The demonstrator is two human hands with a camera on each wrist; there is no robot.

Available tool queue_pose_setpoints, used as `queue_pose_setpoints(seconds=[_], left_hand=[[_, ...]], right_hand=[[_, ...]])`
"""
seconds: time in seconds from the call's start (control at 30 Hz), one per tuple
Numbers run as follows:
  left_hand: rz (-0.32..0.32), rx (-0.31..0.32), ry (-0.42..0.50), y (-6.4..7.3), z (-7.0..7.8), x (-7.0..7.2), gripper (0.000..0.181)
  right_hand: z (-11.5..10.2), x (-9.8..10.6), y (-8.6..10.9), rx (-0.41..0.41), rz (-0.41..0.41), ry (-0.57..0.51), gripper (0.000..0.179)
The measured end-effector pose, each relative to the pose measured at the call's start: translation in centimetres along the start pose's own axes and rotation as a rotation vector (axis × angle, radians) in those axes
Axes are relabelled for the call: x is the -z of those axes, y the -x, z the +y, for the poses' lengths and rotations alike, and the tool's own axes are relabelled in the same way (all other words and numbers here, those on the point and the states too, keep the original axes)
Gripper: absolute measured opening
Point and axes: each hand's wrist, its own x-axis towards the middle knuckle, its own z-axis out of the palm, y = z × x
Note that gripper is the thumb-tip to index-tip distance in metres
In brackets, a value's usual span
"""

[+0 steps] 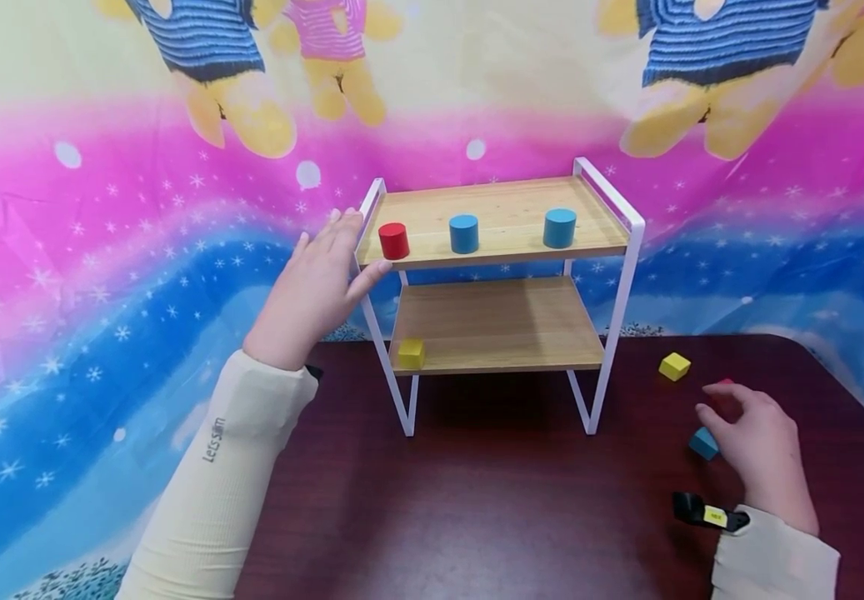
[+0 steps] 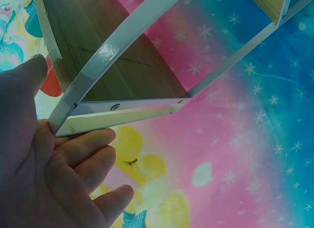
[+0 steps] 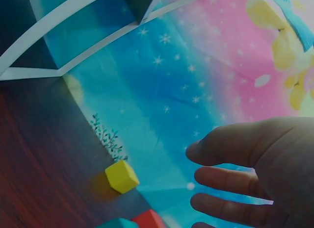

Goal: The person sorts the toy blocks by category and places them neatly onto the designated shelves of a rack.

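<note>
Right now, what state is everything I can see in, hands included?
Rack: standing upright on the table
Red cylinder: upright, upper shelf
Middle blue cylinder: upright, same shelf
Rightmost blue cylinder: upright, same shelf
First yellow block: on the lower shelf
Second yellow block: on the table
Blue block: on the table
Red block: on the table, partly hidden
Left hand: fingers extended, beside the rack
Right hand: fingers slightly bent, holding nothing

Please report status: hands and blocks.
Left hand at left end of rack. Right hand empty, near blue block. Head view: red block partly hidden.
</note>
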Motion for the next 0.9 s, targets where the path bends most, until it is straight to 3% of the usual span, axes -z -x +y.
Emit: queue_pose_setpoints(seconds=[0.4,0.9], left_hand=[[0.007,0.0,0.014,0.0,0.1,0.1,0.085],[0.011,-0.002,0.021,-0.1,0.0,-0.1,0.085]], right_hand=[[1.9,-1.0,-0.9,-0.058,-0.126,0.041,0.044],[3.1,-2.0,-1.4,-0.109,-0.176,0.017,0.043]])
